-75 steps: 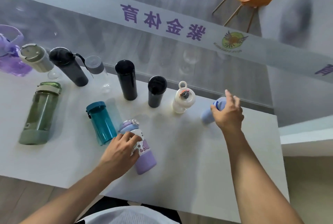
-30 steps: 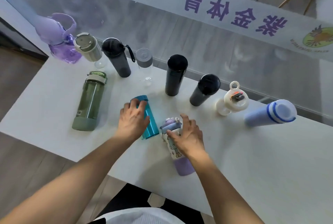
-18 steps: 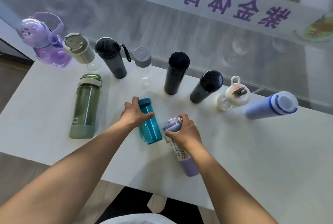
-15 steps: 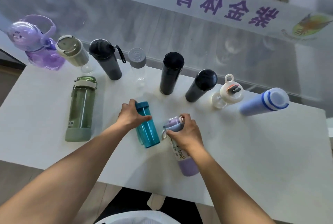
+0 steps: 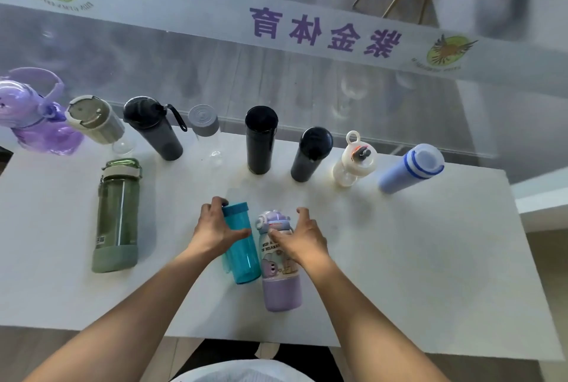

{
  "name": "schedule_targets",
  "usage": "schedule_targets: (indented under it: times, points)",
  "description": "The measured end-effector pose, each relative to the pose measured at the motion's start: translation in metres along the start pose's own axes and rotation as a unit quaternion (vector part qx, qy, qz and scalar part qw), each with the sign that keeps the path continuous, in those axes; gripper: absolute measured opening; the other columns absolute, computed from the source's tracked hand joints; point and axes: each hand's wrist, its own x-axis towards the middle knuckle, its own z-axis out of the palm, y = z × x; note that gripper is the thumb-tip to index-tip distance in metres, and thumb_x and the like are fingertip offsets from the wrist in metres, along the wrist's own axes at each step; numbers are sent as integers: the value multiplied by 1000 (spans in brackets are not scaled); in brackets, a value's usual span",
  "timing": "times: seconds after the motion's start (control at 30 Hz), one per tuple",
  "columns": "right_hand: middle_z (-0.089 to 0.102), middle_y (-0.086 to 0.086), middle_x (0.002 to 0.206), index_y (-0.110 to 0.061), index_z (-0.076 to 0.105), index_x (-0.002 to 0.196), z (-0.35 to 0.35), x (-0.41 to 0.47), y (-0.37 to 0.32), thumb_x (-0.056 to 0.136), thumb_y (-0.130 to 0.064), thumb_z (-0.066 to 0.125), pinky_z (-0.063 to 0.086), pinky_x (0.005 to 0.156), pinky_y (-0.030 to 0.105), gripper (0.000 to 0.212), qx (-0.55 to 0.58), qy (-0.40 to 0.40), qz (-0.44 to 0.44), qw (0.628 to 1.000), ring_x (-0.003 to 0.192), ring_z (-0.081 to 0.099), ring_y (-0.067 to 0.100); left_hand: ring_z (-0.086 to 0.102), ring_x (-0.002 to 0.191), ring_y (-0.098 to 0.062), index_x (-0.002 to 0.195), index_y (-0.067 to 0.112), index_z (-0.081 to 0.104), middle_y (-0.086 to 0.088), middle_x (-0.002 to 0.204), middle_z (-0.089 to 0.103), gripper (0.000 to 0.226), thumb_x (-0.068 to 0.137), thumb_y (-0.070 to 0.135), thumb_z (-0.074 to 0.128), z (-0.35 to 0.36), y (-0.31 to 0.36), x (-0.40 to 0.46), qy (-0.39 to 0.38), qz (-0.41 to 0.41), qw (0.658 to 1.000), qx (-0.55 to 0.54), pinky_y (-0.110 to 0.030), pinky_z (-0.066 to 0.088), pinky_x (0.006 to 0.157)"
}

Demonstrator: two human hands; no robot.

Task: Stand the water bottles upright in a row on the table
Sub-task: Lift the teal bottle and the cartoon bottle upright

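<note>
Water bottles stand in a row across the upper half of the frame: purple jug (image 5: pixel 33 123) at far left, beige-lidded bottle (image 5: pixel 95 120), dark grey bottle with a strap (image 5: pixel 153 129), clear bottle with a grey cap (image 5: pixel 206 132), tall black flask (image 5: pixel 260 139), shorter black flask (image 5: pixel 310 154), small white bottle with a loop (image 5: pixel 353 160) and the pale blue bottle (image 5: pixel 410 168) at right.

Lower down in the head view, three are not yet upright. A green bottle (image 5: pixel 118 215) lies at left, untouched. My left hand (image 5: pixel 215 228) is curled round the upper part of the teal bottle (image 5: pixel 241 243), thumb across its front. My right hand (image 5: pixel 302 237) is wrapped partly round the lilac cartoon bottle (image 5: pixel 278 262) just below its lid, fingers spread over the far side. These two bottles lie side by side, touching or nearly so, at centre of the white tabletop (image 5: pixel 415 258).

My worry is lifting both at once: held high near the caps, the bases may swing and knock each other. The row has only a narrow gap between neighbours, so a careless placement could topple a flask. The lilac lid looks like a flip-top; squeezing there might pop it.
</note>
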Motion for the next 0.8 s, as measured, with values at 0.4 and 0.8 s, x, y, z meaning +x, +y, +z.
schedule_targets:
  times: [0.4,0.8]
  points:
    - [67,0,113,-28,51,119,23,17,11,50,-64,79,60,86,39,82,131,-117,31,984,96,68,20,54,104,-19,125,28,37,0,121,44,68,74,27,82,-1,-1,-13,-10,39,999,23,-30,55,78]
    - [64,-7,112,-38,48,106,-77,0,135,42,-60,78,55,93,42,75,216,118,50,968,104,65,20,45,118,-15,133,34,35,1,133,32,79,73,15,83,35,77,-40,-44,133,990,29,-40,47,105]
